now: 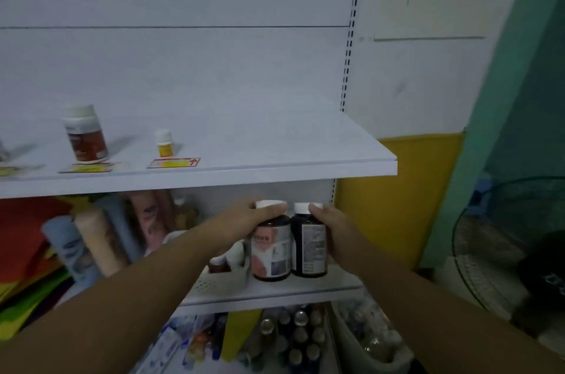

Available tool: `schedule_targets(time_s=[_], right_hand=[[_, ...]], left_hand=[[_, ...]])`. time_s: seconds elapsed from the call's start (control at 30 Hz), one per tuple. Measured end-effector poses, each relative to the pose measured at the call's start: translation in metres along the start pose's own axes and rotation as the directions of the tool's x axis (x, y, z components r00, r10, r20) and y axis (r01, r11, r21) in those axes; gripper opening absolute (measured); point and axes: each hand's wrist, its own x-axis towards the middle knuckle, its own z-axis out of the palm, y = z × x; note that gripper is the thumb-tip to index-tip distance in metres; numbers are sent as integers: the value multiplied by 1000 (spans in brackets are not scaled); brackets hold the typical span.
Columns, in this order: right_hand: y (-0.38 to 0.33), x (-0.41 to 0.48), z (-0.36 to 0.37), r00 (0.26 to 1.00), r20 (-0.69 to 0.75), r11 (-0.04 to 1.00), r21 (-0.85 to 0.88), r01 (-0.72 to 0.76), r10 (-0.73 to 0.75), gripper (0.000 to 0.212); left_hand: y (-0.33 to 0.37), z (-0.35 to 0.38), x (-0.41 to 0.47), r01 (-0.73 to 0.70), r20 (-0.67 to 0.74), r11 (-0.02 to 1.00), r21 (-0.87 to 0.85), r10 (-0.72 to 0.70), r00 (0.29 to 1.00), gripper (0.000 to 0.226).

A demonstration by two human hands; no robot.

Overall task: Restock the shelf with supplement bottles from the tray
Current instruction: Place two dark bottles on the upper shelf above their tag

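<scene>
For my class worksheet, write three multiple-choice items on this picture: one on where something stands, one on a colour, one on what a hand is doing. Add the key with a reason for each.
1. Where does the small yellow bottle stand?
A. on the floor
B. on the upper shelf
C. in a drawer

2. What colour are the caps of the pink-labelled dark bottle and the grey-labelled dark bottle?
A. red
B. green
C. white

3. What is the left hand doing?
A. gripping the pink-labelled dark bottle
B. hanging empty
C. pressing flat on the wall

Key:
1 B, it stands behind a price tag on that shelf.
2 C, both caps are plainly white.
3 A, its fingers curl round the bottle's top.
</scene>
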Motion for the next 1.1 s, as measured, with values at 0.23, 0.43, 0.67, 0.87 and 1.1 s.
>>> schedule_targets(time_s=[0.23, 0.43, 0.67, 0.87, 1.1], right_hand=[[-24, -17, 83, 950, 269, 964, 167, -206, 157, 64], [-41, -27, 162, 892, 450, 992, 127, -19, -40, 83], [-52, -21, 259, 822, 551, 980, 192, 44, -144, 52], [-49, -24, 383, 848, 523, 990, 143, 11, -85, 61], [-47, -17, 502, 827, 490, 956, 47, 289, -274, 45]], left_hand=[[25, -45, -88, -62, -198, 956, -286, 5, 980, 74], [37, -93, -147, -124, -368, 877, -464, -63, 928, 66], [26, -170, -206, -193, -470, 862, -468, -58, 881, 50], [2, -264, -262, -232, -524, 898, -374, 2, 852, 42], [-33, -368, -302, -288, -610, 911, -295, 53, 791, 68]])
